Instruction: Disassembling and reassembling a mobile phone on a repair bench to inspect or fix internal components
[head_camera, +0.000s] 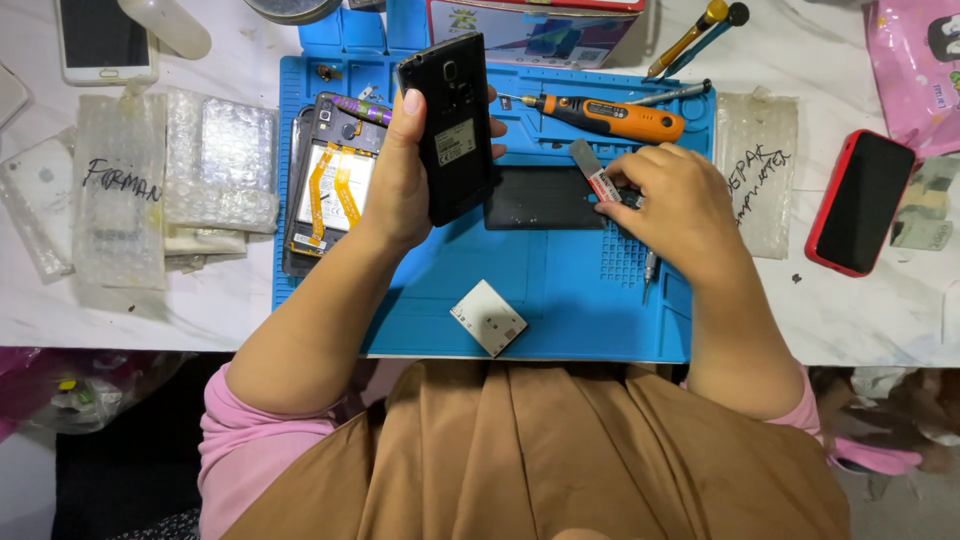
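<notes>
The left hand gripped a black phone upright above the blue mat, its back showing a small white label. The right hand pinched a flat metal pry tool with a red-and-white label, beside a black panel. An opened phone lay left of the held one. Clear bubble-wrap packets, one handwritten in black, lay far left; a pink packet sat at the far right corner

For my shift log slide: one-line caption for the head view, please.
Left hand holds a black phone upright over the blue mat; right hand grips a small flat tool.
</notes>
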